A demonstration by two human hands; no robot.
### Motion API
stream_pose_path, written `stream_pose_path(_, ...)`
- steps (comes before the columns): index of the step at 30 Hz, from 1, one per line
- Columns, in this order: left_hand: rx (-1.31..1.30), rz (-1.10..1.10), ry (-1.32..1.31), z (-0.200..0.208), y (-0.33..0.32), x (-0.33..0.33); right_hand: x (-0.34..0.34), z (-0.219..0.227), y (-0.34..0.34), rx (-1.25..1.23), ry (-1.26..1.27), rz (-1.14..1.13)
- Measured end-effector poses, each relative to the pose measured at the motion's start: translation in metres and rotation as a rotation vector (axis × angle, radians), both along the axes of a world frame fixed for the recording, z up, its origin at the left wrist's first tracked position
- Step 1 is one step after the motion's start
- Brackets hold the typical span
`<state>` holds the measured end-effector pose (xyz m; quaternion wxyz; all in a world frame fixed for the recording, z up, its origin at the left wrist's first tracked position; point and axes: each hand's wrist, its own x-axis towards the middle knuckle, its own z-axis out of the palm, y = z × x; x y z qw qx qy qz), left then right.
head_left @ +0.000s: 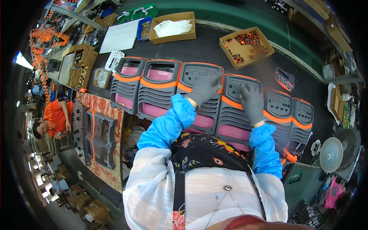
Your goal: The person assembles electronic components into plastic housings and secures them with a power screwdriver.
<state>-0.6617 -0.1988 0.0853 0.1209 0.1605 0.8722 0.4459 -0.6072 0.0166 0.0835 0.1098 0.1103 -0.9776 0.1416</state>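
Note:
Several grey plastic front panels with orange trim stand side by side in a row on the dark bench. My left hand [206, 91], in a grey glove, lies over the third front panel [201, 69] from the left, its fingers stretched toward the panel's right edge. My right hand [251, 104], also gloved, is on the right part of the fourth front panel [233, 89], fingers apart near its display. Whether the fingertips press on anything small is hidden. The two leftmost panels, one of them this front panel [160, 84], have open windows showing pink behind; the others carry control faces.
Behind the row are a carton [247, 63] of black and orange knobs, a carton [172, 40] with white bags and a blue bin [144, 28] of small brass parts. An orange-handled tool [290, 155] hangs at right near a fan [331, 155]. A co-worker [57, 119] in orange is at left.

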Motion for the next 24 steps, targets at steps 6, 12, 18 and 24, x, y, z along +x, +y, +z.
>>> stream_pose_path(6,-0.049,0.138,0.134,0.016,-0.118,-0.056,-0.026,-0.009,-0.093,-0.021,-0.004,0.184)
stream_pose_path(12,-0.061,0.285,0.047,0.026,-0.231,-0.155,-0.04,-0.016,-0.181,-0.056,0.073,0.169)
stream_pose_path(18,-0.398,0.308,0.204,0.012,-0.313,-0.285,-0.024,-0.032,-0.219,-0.011,0.025,-0.017)
stream_pose_path(24,-0.56,0.417,0.095,-0.027,-0.359,-0.397,-0.024,-0.044,-0.225,0.058,0.041,-0.191)
